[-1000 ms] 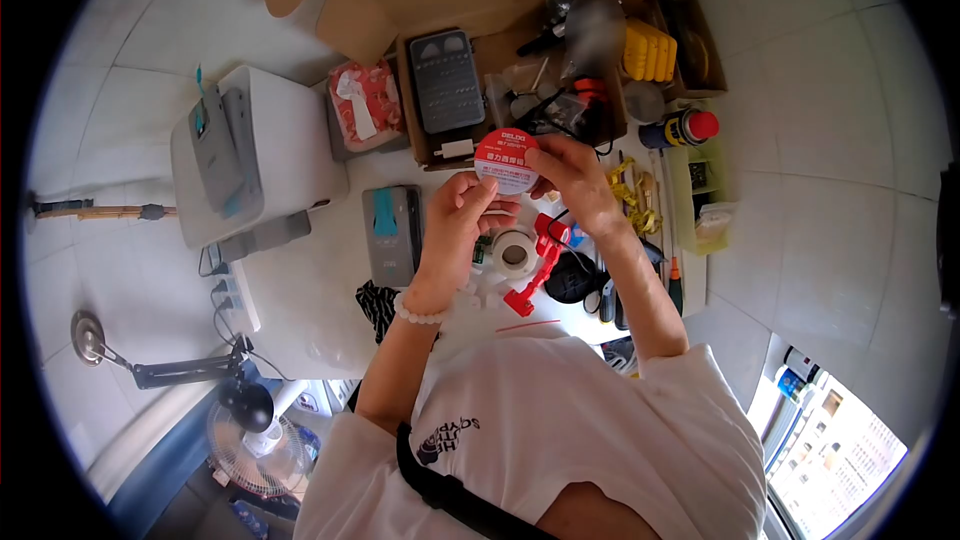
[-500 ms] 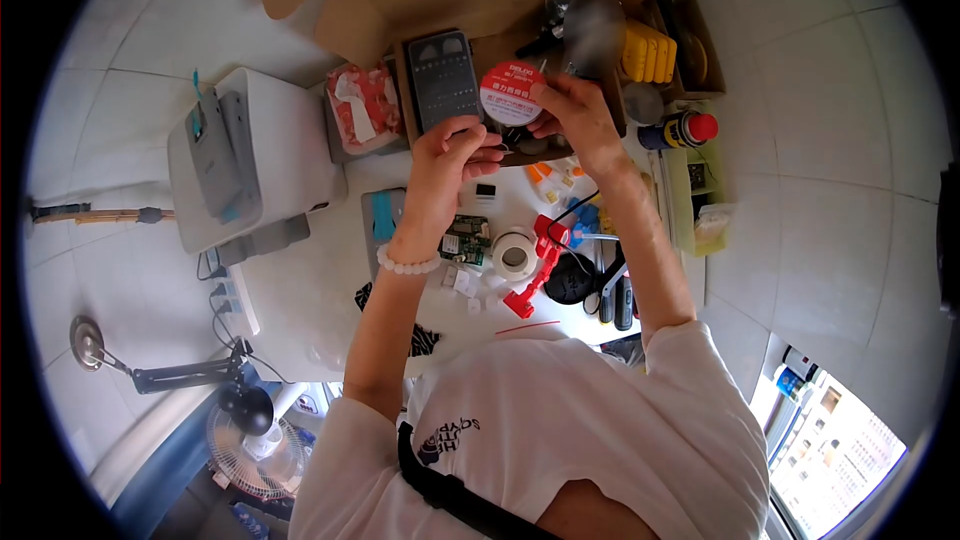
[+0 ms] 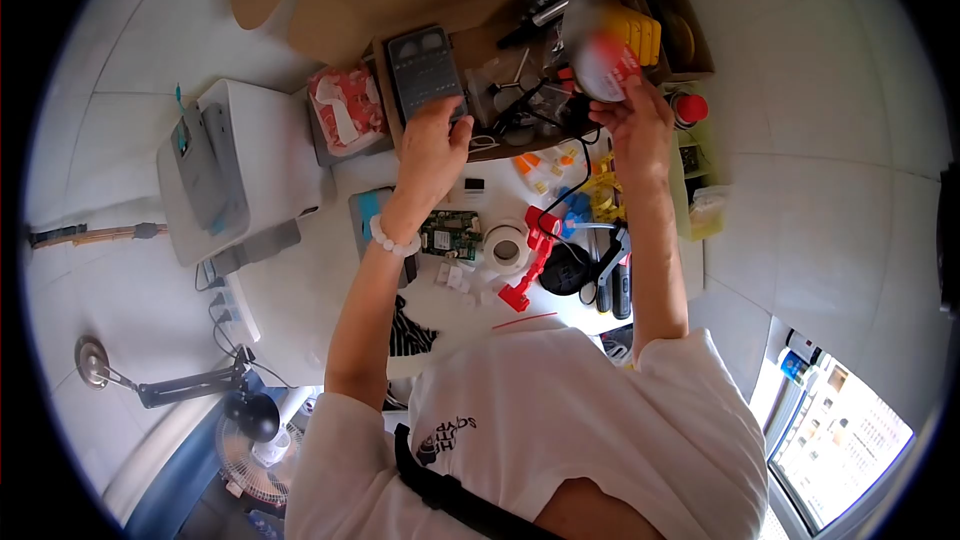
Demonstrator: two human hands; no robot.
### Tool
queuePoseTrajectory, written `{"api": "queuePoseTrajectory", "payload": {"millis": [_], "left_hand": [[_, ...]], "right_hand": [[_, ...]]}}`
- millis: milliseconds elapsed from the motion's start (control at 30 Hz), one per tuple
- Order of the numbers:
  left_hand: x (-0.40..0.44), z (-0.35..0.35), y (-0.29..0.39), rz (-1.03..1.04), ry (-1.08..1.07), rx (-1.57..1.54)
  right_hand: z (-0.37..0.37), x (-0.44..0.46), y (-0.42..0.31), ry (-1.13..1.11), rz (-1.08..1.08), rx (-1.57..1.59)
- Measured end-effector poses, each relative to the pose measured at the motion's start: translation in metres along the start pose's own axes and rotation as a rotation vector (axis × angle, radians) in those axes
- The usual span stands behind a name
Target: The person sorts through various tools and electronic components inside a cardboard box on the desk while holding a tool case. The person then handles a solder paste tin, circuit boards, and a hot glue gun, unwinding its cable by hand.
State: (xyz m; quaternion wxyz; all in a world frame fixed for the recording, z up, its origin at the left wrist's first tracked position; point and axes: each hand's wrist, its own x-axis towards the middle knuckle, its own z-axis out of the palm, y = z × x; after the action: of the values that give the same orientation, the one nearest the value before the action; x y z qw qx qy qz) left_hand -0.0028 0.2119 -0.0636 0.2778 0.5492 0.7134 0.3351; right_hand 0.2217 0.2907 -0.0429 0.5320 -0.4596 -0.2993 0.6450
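Note:
My right hand [image 3: 642, 125] pinches the edge of a round tape roll [image 3: 608, 68] with a red-and-white label, at the right end of an open cardboard box [image 3: 490, 152]. The roll is partly smeared by motion. My left hand [image 3: 433, 150] is over the box's near left edge, thumb and fingers apart. Its fingertips lie at the lower corner of a dark grey flat case [image 3: 424, 68]; whether they press on it I cannot tell. Between the hands, the box holds black cables [image 3: 525, 115], clear bags and small metal parts.
On the white table lie a green circuit board [image 3: 452, 233], a white ring-shaped roll [image 3: 506, 249], a red plastic piece [image 3: 533, 265] and a black round item [image 3: 566, 270]. Left stand a red tissue pack [image 3: 345, 110] and a white machine [image 3: 265, 150]; right, a red-capped can [image 3: 690, 108].
My right hand has carried the tape roll to the right, away from my left hand, uncovering the box's middle. The left hand has shifted slightly up and left. The whole view has shifted a little.

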Motion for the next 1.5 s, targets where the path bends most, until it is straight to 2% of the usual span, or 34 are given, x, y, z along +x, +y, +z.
{"api": "queuePoseTrajectory", "payload": {"millis": [33, 100, 200, 267, 367, 400, 433, 500, 600, 833, 1100, 1233, 1300, 1367, 1400, 1500], "left_hand": [[0.003, 0.004, 0.000, 0.122, 0.028, 0.097], [0.015, 0.011, 0.002, 0.103, 0.002, 0.087], [0.047, 0.025, 0.004, 0.135, -0.102, 0.181], [0.071, 0.032, 0.007, 0.087, -0.343, 0.297], [0.099, 0.057, -0.013, 0.192, -0.324, 0.322], [0.106, 0.063, -0.012, 0.103, -0.315, 0.294], [0.112, 0.066, -0.013, 0.102, -0.314, 0.293], [0.121, 0.070, -0.014, 0.073, -0.505, 0.355], [0.123, 0.080, -0.018, -0.015, -0.456, 0.401], [0.123, 0.091, -0.024, -0.047, -0.416, 0.368], [0.099, 0.100, -0.012, 0.106, -0.443, 0.476], [0.085, 0.105, -0.001, 0.163, -0.235, 0.249], [0.073, 0.109, 0.005, 0.117, -0.258, 0.271], [0.062, 0.115, 0.007, 0.229, -0.140, 0.351], [0.059, 0.117, 0.008, 0.193, -0.222, 0.385], [0.049, 0.119, 0.006, 0.196, -0.194, 0.340]], "right_hand": [[-0.003, -0.003, -0.004, 0.000, 0.003, 0.002], [-0.010, -0.008, -0.010, 0.087, -0.060, 0.037], [-0.015, -0.014, -0.013, 0.062, -0.045, 0.035], [-0.018, -0.016, -0.012, 0.042, -0.033, 0.024], [-0.021, -0.015, -0.010, 0.037, -0.022, 0.018], [-0.022, -0.014, -0.010, 0.052, -0.009, 0.031], [-0.022, -0.013, -0.010, 0.066, 0.003, 0.044], [-0.024, -0.012, -0.010, 0.066, 0.007, 0.037], [-0.029, -0.007, -0.009, 0.061, 0.008, 0.032], [-0.031, 0.004, -0.002, 0.050, 0.010, 0.042], [-0.016, 0.015, 0.002, 0.039, 0.032, 0.009], [-0.005, 0.022, 0.008, 0.024, 0.059, -0.038], [0.002, 0.029, 0.011, 0.009, 0.078, -0.048], [0.010, 0.037, 0.014, -0.046, 0.118, -0.077], [0.015, 0.041, 0.016, -0.040, 0.125, -0.085], [0.031, 0.054, 0.024, -0.070, 0.158, -0.053]]}}
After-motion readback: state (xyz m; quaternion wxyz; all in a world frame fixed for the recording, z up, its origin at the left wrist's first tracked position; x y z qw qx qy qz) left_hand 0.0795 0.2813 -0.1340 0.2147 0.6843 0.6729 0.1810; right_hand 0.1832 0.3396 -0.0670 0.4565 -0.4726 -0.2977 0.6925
